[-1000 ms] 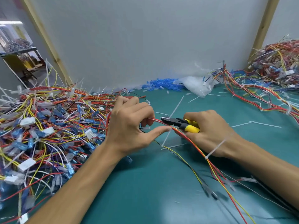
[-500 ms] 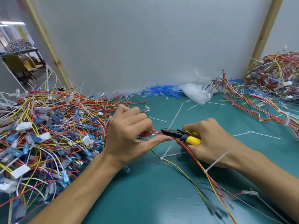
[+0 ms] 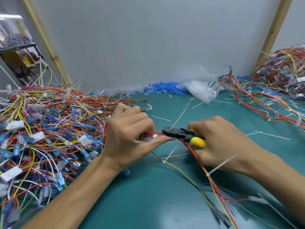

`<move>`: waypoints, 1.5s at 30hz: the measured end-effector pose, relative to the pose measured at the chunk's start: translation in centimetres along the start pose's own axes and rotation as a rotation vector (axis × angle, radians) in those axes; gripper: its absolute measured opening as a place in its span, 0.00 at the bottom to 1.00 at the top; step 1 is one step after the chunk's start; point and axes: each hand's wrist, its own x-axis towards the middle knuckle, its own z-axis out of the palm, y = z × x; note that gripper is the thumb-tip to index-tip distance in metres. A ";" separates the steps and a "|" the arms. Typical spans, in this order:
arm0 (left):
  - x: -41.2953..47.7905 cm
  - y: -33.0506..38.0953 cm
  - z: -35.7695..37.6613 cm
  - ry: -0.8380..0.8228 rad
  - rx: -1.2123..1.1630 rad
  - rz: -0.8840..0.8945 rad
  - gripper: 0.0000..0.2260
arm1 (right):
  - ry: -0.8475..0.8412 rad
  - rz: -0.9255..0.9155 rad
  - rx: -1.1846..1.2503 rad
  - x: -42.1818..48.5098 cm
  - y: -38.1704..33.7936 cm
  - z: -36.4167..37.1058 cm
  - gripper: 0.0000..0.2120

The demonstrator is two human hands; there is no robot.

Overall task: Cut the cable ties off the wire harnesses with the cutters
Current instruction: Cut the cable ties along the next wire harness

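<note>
Both grips closed: left hand (image 3: 128, 136) pinches the harness (image 3: 157, 132), right hand (image 3: 221, 142) squeezes cutters (image 3: 181, 134) at its cable tie (image 3: 179, 115).

wire pile (image 3: 41, 129) left on mat (image 3: 148, 195), cutters (image 3: 179, 135) at centre, bag (image 3: 203, 90) behind, 2nd pile (image 3: 283, 71) far right

A plain pale grey wall panel (image 3: 148, 47) faces me, framed by a light wooden batten (image 3: 47, 42) at left and another (image 3: 273, 30) at right. My teal matte desk (image 3: 148, 195) runs up to it. Far left, a dark metal rack (image 3: 18, 46) stands under a bright ceiling light (image 3: 9, 16).
</note>
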 end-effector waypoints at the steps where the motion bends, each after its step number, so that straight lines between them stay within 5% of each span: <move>1: 0.0 0.0 0.0 -0.002 0.000 0.004 0.26 | 0.000 -0.006 0.015 0.0 0.0 0.0 0.13; 11: -0.1 0.1 -0.1 -0.023 -0.026 0.030 0.25 | -0.047 -0.001 0.034 0.0 0.0 -0.2 0.19; 22: -0.1 0.1 0.0 -0.027 -0.047 -0.011 0.27 | -0.007 0.010 -0.020 0.1 -0.2 -0.4 0.15; 33: 0.0 1.0 0.0 -0.037 -0.135 -0.102 0.27 | -0.142 0.068 0.145 -0.1 -0.2 -1.3 0.16; 45: 0.4 0.7 0.1 -0.074 -0.117 -0.103 0.27 | -0.056 0.026 0.098 0.1 0.6 -0.3 0.13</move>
